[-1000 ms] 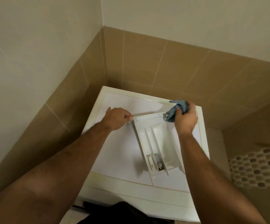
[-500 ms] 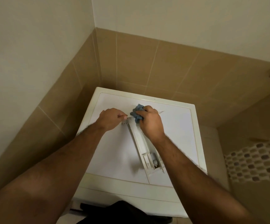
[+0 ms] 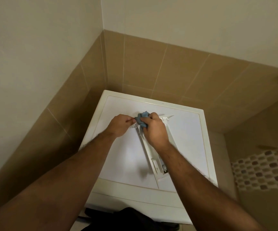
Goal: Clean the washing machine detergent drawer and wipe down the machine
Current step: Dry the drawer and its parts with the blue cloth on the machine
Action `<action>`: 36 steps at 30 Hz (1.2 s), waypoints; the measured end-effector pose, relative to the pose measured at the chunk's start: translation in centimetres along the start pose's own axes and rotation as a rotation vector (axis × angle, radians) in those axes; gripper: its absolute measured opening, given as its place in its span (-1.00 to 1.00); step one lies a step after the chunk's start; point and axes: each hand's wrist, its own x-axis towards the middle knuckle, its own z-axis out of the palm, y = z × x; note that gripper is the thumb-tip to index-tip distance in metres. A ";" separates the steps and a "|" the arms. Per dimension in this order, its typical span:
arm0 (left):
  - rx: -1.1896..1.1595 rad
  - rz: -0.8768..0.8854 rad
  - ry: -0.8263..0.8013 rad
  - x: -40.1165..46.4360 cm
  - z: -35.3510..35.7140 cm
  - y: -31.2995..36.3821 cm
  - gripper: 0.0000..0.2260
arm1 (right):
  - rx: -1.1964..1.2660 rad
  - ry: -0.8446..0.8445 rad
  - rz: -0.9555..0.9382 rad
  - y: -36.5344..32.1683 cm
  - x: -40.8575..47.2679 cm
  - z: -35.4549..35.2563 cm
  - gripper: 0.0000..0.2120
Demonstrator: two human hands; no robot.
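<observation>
Wiping far end of white plastic detergent drawer
Left hand fingers pinch drawer corner to steady it; right hand fingers clamped on crumpled blue cloth

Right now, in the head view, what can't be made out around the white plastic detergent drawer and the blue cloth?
- White plastic detergent drawer: far compartments hidden under the right hand.
- Crumpled blue cloth: lower part covered by that hand's fingers.
- Left hand: what its fingertips pinch is too small to tell.
- White washing machine: front out of view.
</observation>
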 end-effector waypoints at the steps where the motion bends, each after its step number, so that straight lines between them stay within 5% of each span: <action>1: 0.011 0.001 0.000 0.0 0.0 -0.1 -0.69 | -0.007 -0.016 -0.006 0.1 -0.2 0.2 -0.70; 17: 0.084 0.003 0.065 -0.2 0.2 -0.1 -0.63 | 0.024 -0.011 0.499 8.2 -1.8 -3.7 -0.79; 25: 0.103 -0.017 0.079 -0.5 0.3 0.6 -0.63 | -0.133 -0.530 0.605 11.5 -5.0 -8.0 -0.92; 29: 0.098 -0.026 0.063 -0.6 0.2 0.6 -0.62 | 0.408 -0.625 0.727 11.0 -7.2 -8.1 -0.89; 36: 0.076 -0.004 0.042 -0.8 -0.8 0.0 -0.66 | 0.084 -0.449 0.624 10.5 -7.7 -5.3 -0.89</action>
